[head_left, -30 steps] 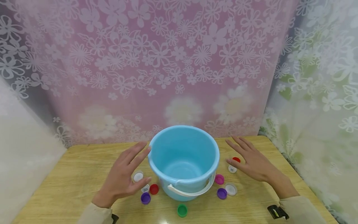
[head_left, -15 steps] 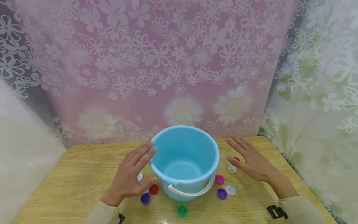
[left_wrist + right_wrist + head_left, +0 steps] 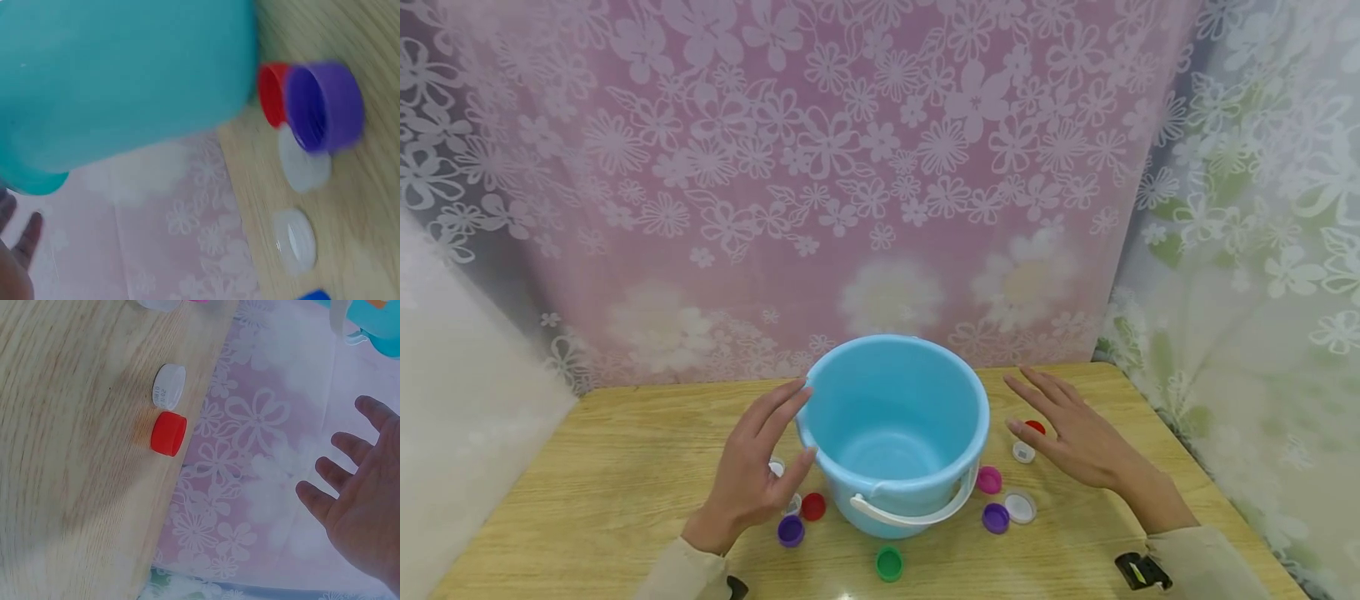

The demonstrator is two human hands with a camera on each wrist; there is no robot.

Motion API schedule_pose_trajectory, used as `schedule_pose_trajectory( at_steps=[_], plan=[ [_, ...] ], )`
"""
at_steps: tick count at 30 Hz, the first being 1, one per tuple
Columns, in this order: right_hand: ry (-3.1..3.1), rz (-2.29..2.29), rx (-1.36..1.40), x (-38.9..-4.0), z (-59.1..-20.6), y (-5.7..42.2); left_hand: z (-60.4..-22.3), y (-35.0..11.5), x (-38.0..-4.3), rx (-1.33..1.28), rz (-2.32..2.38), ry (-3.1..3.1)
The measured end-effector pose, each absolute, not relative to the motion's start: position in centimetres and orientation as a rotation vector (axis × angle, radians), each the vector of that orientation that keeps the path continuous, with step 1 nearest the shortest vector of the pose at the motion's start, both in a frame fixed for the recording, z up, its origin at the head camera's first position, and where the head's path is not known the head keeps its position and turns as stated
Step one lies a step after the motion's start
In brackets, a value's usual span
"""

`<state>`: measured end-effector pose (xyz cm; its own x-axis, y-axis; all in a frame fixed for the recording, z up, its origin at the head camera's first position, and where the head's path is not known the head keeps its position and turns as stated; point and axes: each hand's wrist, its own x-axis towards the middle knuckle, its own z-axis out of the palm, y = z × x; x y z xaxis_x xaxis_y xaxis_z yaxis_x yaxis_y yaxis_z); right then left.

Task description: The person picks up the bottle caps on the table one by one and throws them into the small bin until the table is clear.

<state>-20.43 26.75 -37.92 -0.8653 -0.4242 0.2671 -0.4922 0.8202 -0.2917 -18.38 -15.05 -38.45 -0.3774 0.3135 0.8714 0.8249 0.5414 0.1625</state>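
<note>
A light blue bucket point(image 3: 887, 462) with a white handle point(image 3: 917, 518) stands upright mid-table. Close to its left rim is my left hand point(image 3: 752, 467), fingers extended and thumb apart; whether the fingertips touch the rim I cannot tell. On the other side my right hand point(image 3: 1078, 437) hovers clear of the bucket with fingers spread, holding nothing. Beneath its thumb lie a red cap point(image 3: 169, 434) and a white cap point(image 3: 169, 386). Near the left hand are a purple cap point(image 3: 791, 531), a red cap point(image 3: 813, 507) and pale caps point(image 3: 295, 240), partly hidden by the hand in the head view.
A green cap point(image 3: 889, 564) lies in front of the bucket. To the bucket's right are pink point(image 3: 988, 479), purple point(image 3: 996, 518) and white point(image 3: 1020, 507) caps. A blue cap point(image 3: 315, 295) edges into the left wrist view. Flowered curtains point(image 3: 880, 167) enclose the wooden table point(image 3: 587, 500).
My left hand has shifted rightward to the bucket's rim, covering more of the pale caps. The right hand has barely moved; bucket and caps stay in place.
</note>
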Motion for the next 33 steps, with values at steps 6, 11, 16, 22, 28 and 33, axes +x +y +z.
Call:
schedule_pose_trajectory(
  at_steps=[6, 11, 16, 22, 28, 33],
  plan=[
    [-2.817, 0.534, 0.711, -20.5, -38.1, 26.7, -37.8, -14.8, -17.9, -0.76, -1.116, -2.045],
    [-2.815, 0.529, 0.713, -20.5, -38.2, 26.8, -36.7, -14.4, -17.3, -0.568, -1.486, -2.123],
    [-2.813, 0.526, 0.714, -20.5, -38.3, 26.9, -35.2, -14.2, -17.0, -0.32, -1.869, -2.153],
    [-2.82, 0.524, 0.705, -20.5, -38.4, 27.0, -33.9, -14.1, -17.1, -0.043, -2.164, -2.204],
    [-2.823, 0.536, 0.698, -20.4, -38.5, 27.1, -33.4, -14.5, -17.7, 0.034, -2.357, -2.304],
    [-2.822, 0.542, 0.699, -20.3, -38.6, 27.2, -33.3, -14.9, -18.4, 0.035, -2.45, -2.333]
  ],
)
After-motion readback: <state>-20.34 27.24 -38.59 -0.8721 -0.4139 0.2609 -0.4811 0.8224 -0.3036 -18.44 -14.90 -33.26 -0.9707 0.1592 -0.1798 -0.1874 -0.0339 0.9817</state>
